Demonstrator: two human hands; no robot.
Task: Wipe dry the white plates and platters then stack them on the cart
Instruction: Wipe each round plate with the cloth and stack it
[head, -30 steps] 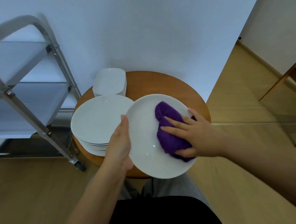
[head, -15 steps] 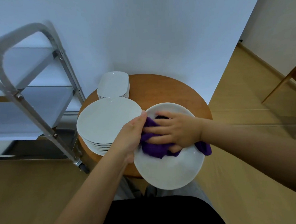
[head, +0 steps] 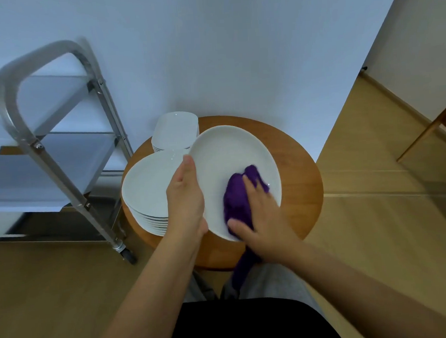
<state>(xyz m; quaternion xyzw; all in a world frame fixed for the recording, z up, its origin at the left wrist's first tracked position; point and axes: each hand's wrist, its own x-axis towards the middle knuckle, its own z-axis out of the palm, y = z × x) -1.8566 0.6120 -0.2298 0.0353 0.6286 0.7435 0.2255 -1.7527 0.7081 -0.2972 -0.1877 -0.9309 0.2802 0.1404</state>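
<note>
My left hand [head: 186, 199] grips the left rim of a round white plate [head: 229, 155], held tilted above the round wooden table [head: 301, 179]. On the plate's lower right face my right hand [head: 261, 216] presses a purple cloth [head: 237, 194], whose tail hangs below the rim. A stack of several round white plates [head: 147, 189] sits on the table's left side. Behind it stands a smaller stack of white rectangular platters [head: 174, 131]. The metal cart [head: 58, 142] stands to the left of the table.
The cart's shelves [head: 67, 165] are at table height and above, with a caster [head: 128, 255] on the wooden floor. A white wall is right behind the table. Wooden chair legs [head: 428, 135] are at the far right. My lap lies below the table edge.
The plate has tilted and lifted toward the back of the table. My right hand has slid the cloth from the plate's left centre to its lower right. The view shifted slightly.
</note>
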